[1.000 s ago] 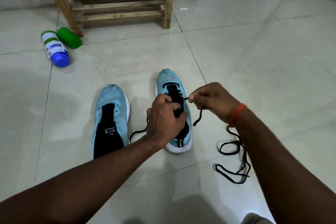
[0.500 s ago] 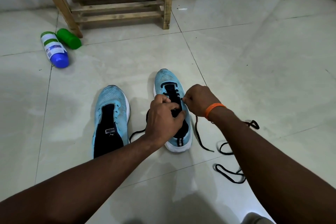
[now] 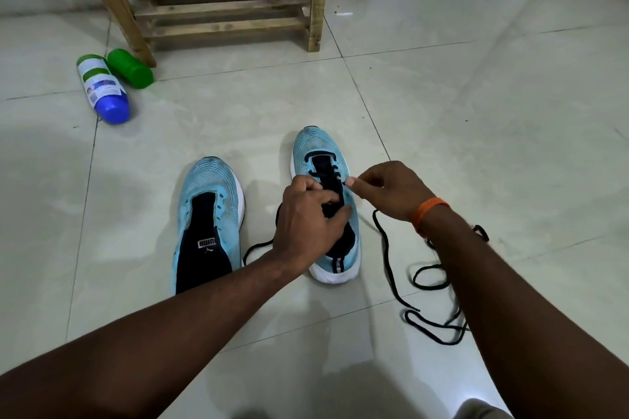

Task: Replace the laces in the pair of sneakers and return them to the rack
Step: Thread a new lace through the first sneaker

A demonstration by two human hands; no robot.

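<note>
Two light blue sneakers stand side by side on the tiled floor, toes pointing away from me. The left sneaker [image 3: 207,214] has no lace and shows its dark tongue. The right sneaker [image 3: 320,153] has a black lace [image 3: 386,248] partly threaded through its front eyelets. My left hand [image 3: 306,218] grips the middle of the right sneaker, fingers curled over its tongue. My right hand [image 3: 388,189] pinches the lace end at an eyelet on the shoe's right side. The rest of the lace trails in loops over the floor to the right, partly under my right forearm.
A wooden rack [image 3: 221,3] stands against the far wall, its low slats bare. Two bottles lie on the floor at its left leg: a white one with a blue cap [image 3: 102,88] and a green one [image 3: 131,69]. Pale tiles stretch to the right.
My right hand pulled the lace out to the right a second ago, came back to the shoe's eyelets and now pinches the lace end there. The loose lace shifted on the floor. My left hand stayed put.
</note>
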